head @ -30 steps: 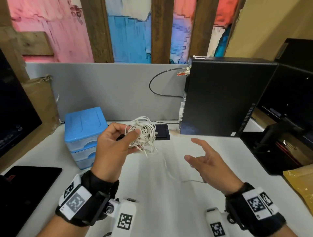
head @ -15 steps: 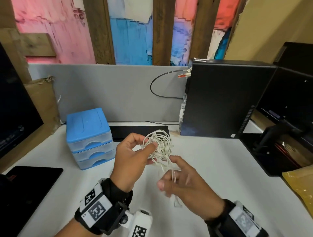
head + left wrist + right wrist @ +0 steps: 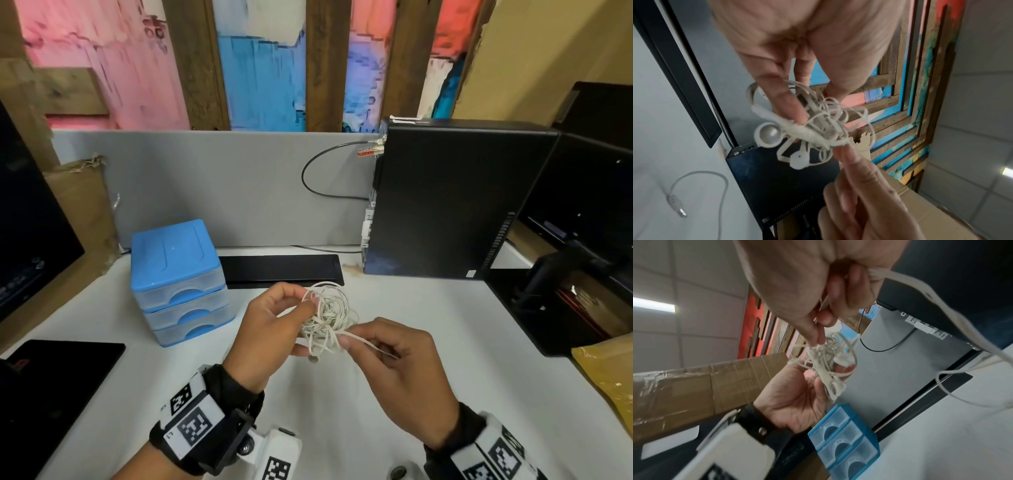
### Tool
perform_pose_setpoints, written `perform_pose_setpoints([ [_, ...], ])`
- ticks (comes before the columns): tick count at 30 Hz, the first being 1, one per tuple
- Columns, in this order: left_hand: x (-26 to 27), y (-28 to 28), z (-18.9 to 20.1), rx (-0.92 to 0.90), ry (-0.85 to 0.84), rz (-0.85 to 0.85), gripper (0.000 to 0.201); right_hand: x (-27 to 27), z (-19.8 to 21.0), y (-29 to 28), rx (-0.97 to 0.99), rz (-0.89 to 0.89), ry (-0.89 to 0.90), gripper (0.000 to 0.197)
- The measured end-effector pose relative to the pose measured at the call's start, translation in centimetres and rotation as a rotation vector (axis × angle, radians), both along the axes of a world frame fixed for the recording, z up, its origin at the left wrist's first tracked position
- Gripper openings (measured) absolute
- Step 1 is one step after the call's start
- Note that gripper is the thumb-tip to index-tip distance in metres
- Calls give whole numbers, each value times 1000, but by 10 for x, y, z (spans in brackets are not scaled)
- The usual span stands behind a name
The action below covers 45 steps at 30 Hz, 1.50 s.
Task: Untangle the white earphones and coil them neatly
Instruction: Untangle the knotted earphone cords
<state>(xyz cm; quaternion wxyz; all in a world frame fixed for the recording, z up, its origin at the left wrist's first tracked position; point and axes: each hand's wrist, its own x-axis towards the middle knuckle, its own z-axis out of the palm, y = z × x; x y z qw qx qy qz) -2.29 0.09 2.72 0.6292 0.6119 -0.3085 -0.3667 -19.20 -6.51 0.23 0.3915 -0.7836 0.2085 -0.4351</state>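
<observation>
Above the white surface, the left hand pinches the tangled white earphones at their left side while the right hand pinches a strand leaving their near right.

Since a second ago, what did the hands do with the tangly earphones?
The right hand came in from open and empty and now pinches a strand. The left hand lowered the white earphones toward the middle, still gripping them. The blue drawer box stayed put.
</observation>
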Motion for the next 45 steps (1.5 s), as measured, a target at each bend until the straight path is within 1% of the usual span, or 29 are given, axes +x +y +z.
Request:
perform_pose_setpoints([
  [2, -2, 2, 0, 11, -22, -72, 14, -2, 1, -4, 45, -12, -12, 4],
  [4, -2, 3, 0, 28, -64, -183, 14, -3, 2, -6, 43, -28, -9, 10],
  [7, 0, 3, -1, 29, -81, -363, 29, -5, 4, -10, 43, -49, -26, 14],
  [8, 1, 4, -1, 33, -54, -407, 35, -6, 5, -12, 54, -55, -30, 14],
  [11, 7, 4, -5, 29, 118, -485, 50, -7, 7, -15, 109, -63, -47, 18],
  [12, 9, 5, -6, 30, 127, -502, 53, -8, 9, -15, 121, -62, -55, 17],
  [16, 11, 7, -10, -15, -74, -616, 56, -8, 12, -18, 169, -77, -99, 13],
  [18, 9, 7, -10, -56, -135, -604, 54, -9, 13, -21, 188, -100, -121, 10],
  [20, 7, 5, -10, -96, -203, -543, 48, -11, 14, -24, 196, -90, -121, 4],
  [21, 6, 4, -10, -120, -195, -515, 47, -12, 15, -25, 197, -78, -121, 5],
  [24, 4, 5, -5, -170, -34, -482, 39, -14, 20, -27, 210, -27, -109, 9],
  [26, 3, 7, -2, -171, 50, -526, 30, -16, 24, -29, 193, 18, -96, 11],
  [28, 3, 9, -1, -147, 76, -584, 22, -18, 29, -29, 156, 61, -89, 12],
  [30, 1, 11, 1, -131, 60, -623, 32, -21, 35, -27, 158, 102, -87, 11],
  [34, 6, 11, 1, -107, -18, -613, 49, -23, 43, -22, 331, 216, -108, 17],
  [36, 8, 11, 1, -82, -57, -589, 51, -23, 46, -19, 357, 232, -104, 18],
  [38, 7, 11, 1, -64, -89, -554, 50, -22, 47, -16, 377, 202, -107, 18],
  [42, -2, 9, 3, -126, -70, -473, 35, -21, 44, -17, 392, 122, -87, 13],
  [43, -4, 9, 4, -156, -50, -446, 36, -21, 43, -19, 402, 102, -85, 11],
  [45, -7, 8, 4, -216, -9, -368, 46, -21, 41, -21, 414, 72, -75, 11],
])
